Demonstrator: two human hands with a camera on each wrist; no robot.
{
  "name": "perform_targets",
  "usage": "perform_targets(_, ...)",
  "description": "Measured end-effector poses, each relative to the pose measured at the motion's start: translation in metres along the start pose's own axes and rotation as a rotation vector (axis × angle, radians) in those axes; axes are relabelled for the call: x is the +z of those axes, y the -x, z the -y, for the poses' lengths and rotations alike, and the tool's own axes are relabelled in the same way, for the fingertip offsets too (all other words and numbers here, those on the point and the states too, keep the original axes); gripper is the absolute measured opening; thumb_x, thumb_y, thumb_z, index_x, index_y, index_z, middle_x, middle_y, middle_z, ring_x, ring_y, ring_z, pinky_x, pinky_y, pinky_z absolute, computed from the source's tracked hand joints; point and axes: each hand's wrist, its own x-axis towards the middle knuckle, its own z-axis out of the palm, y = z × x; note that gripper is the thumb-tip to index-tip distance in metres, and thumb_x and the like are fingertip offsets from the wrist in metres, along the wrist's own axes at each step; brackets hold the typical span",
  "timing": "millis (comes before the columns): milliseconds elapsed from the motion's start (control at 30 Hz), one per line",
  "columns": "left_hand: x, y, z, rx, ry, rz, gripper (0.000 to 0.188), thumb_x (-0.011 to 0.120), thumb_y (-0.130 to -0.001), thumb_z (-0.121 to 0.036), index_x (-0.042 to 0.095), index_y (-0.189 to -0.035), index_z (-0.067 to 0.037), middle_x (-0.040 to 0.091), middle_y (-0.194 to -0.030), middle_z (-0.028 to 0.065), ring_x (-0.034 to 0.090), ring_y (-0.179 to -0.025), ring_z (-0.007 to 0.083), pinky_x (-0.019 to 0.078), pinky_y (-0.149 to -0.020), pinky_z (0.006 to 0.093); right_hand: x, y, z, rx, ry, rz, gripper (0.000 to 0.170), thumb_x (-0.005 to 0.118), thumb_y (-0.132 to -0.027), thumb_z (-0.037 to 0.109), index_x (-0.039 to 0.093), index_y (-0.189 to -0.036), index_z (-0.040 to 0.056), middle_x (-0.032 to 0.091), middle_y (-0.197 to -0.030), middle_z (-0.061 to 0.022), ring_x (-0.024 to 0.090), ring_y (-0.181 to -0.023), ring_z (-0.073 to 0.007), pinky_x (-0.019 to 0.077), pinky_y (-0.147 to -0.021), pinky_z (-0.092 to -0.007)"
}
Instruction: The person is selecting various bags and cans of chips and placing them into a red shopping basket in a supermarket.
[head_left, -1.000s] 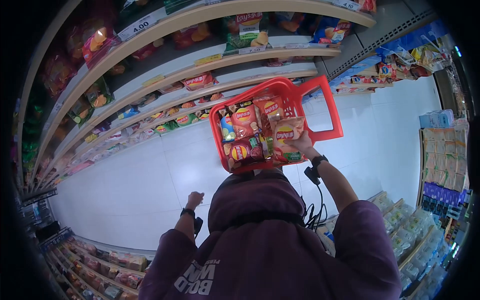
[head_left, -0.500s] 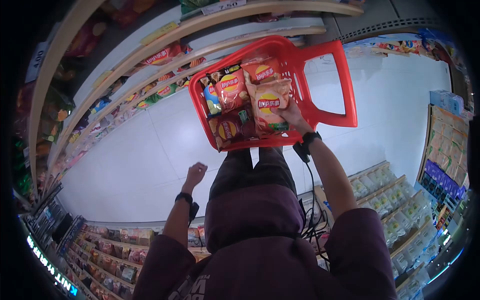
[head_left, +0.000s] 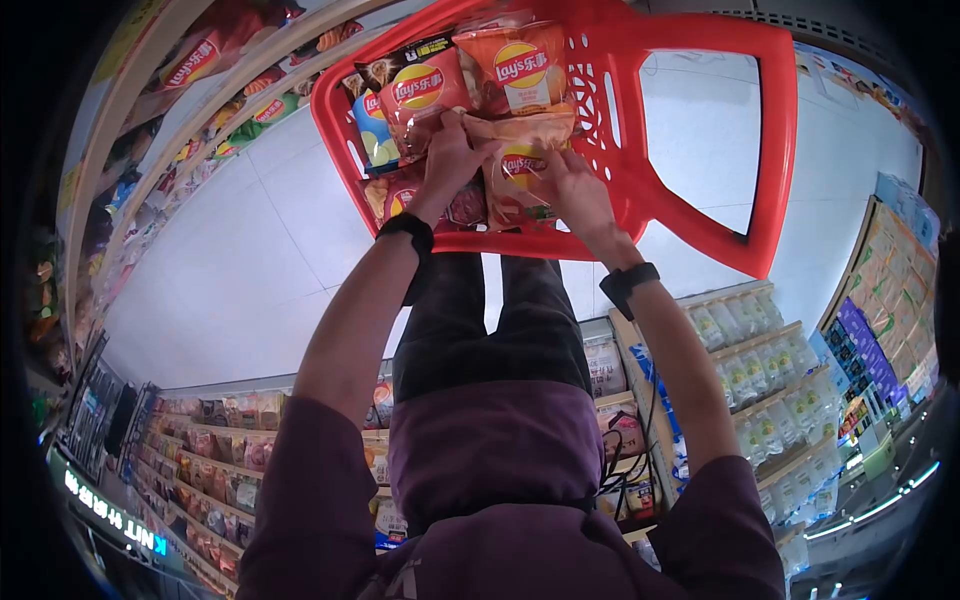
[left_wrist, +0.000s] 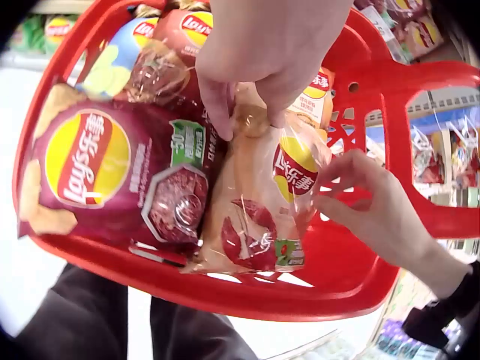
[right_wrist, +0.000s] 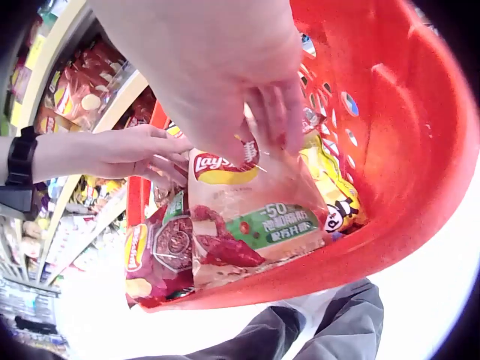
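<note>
A pale orange Lay's chip bag point(left_wrist: 232, 202) stands tilted in the red shopping basket point(head_left: 470, 243), at its near side. My left hand point(head_left: 455, 165) pinches the top edge of this bag between thumb and fingers. At the bag's other side, my right hand point(head_left: 582, 200) grips it near the logo, with curled fingers in the right wrist view. A purple chip bag point(left_wrist: 105, 165) lies to the left of it. Farther in are a red chip bag point(head_left: 415, 88), an orange one point(head_left: 513, 65) and part of a blue one point(head_left: 373, 132). A yellow packet point(right_wrist: 330, 184) shows behind the pale bag.
The basket's red handle point(head_left: 778, 150) sticks out to the right. Shelves of chip bags point(head_left: 190, 60) run along the upper left. Behind the person are racks of packaged goods point(head_left: 745, 340), and a black cable point(head_left: 632, 480) hangs beside the body. White floor tiles point(head_left: 260, 240) lie below.
My left hand has come up from beside the body to the pale bag's top edge. My right hand stays on that bag. The basket appears larger and higher in the head view.
</note>
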Motion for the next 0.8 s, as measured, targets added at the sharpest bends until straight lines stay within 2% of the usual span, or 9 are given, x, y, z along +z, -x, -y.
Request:
perform_targets(33,0.002,0.003,-0.003,-0.048,0.100,-0.065,0.070,0.079,-0.071,-0.039,0.046,-0.112,0.008,0.067,-0.088,0.0209,0.067,-0.079,0.0360,0.0534,-0.072,0.0418,-0.002,0.000,-0.002,-0.151,-0.028,-0.111,0.051,0.061,-0.085,0.023,0.044,-0.130,0.0065,0.048,-0.134,-0.0181,0.049,-0.124,-0.0313,0.0457,-0.097,-0.0405)
perform_targets(133,0.004,0.011,-0.007,-0.286,0.215,0.123,0.080,0.080,-0.069,-0.041,0.040,-0.120,0.007,0.066,-0.090,0.0223,0.068,-0.083,0.0358,0.0543,-0.073,0.0414,0.012,-0.027,0.000,-0.430,0.274,-0.268,0.060,0.064,-0.082,0.026,0.042,-0.134,0.0077,0.035,-0.145,-0.0168,0.035,-0.134,-0.0315,0.0377,-0.104,-0.0494)
perform_targets(167,0.006,0.012,0.001,-0.246,0.180,0.131,0.079,0.081,-0.068,-0.042,0.042,-0.117,0.006,0.066,-0.091,0.0239,0.068,-0.082,0.0377,0.0549,-0.071,0.0414,0.032,-0.035,-0.003,-0.434,0.200,-0.259,0.079,0.071,-0.076,0.033,0.034,-0.142,0.0117,0.027,-0.151,-0.0144,0.027,-0.139,-0.0325,0.0295,-0.108,-0.0562)
perform_targets(267,0.015,0.012,0.014,-0.135,0.093,0.097,0.077,0.080,-0.072,-0.035,0.041,-0.126,0.003,0.067,-0.095,0.0181,0.069,-0.081,0.0267,0.0561,-0.068,0.0367,0.035,-0.040,-0.014,-0.372,0.250,-0.125,0.095,0.074,-0.071,0.043,0.025,-0.147,0.0146,0.020,-0.154,-0.0129,0.023,-0.141,-0.0313,0.0287,-0.108,-0.0575)
perform_targets(333,0.014,0.008,0.010,-0.088,0.043,0.101,0.074,0.080,-0.073,-0.033,0.043,-0.125,0.003,0.065,-0.104,0.0193,0.067,-0.090,0.0288,0.0547,-0.075,0.0385,0.027,-0.048,-0.027,-0.381,0.306,-0.032,0.105,0.075,-0.068,0.050,0.020,-0.148,0.0093,0.018,-0.155,-0.0129,0.023,-0.142,-0.0312,0.0291,-0.109,-0.0535)
perform_targets(467,-0.002,0.006,-0.031,0.149,-0.342,0.028,0.067,0.076,-0.077,-0.029,0.044,-0.128,0.000,0.053,-0.129,0.0197,0.055,-0.115,0.0311,0.0468,-0.094,0.0402,0.026,-0.041,-0.022,-0.363,0.157,-0.091,0.097,0.074,-0.071,0.047,0.026,-0.144,0.0028,0.023,-0.153,-0.0149,0.024,-0.141,-0.0307,0.0286,-0.111,-0.0488)
perform_targets(567,-0.005,0.008,-0.029,0.412,-0.454,0.278,0.064,0.072,-0.080,-0.029,0.044,-0.131,-0.003,0.043,-0.139,0.0171,0.044,-0.126,0.0322,0.0394,-0.103,0.0410,0.019,-0.030,-0.014,-0.420,0.098,-0.076,0.091,0.073,-0.074,0.044,0.030,-0.142,0.0018,0.027,-0.150,-0.0162,0.025,-0.141,-0.0308,0.0272,-0.112,-0.0475)
perform_targets(667,0.001,0.011,-0.021,0.552,-0.471,0.291,0.065,0.071,-0.080,-0.030,0.044,-0.132,-0.004,0.046,-0.135,0.0178,0.045,-0.126,0.0336,0.0390,-0.104,0.0413,0.018,-0.031,-0.017,-0.357,0.129,-0.046,0.088,0.067,-0.078,0.048,0.029,-0.143,0.0025,0.030,-0.148,-0.0165,0.025,-0.141,-0.0316,0.0264,-0.112,-0.0478)
perform_targets(800,-0.018,0.009,-0.013,0.344,-0.683,0.171,0.067,0.072,-0.078,-0.031,0.044,-0.131,-0.001,0.043,-0.137,0.0197,0.040,-0.130,0.0346,0.0365,-0.107,0.0429,0.017,-0.028,-0.013,-0.058,0.244,-0.033,0.091,0.063,-0.079,0.053,0.025,-0.146,0.0058,0.026,-0.151,-0.0160,0.023,-0.142,-0.0311,0.0252,-0.112,-0.0514)
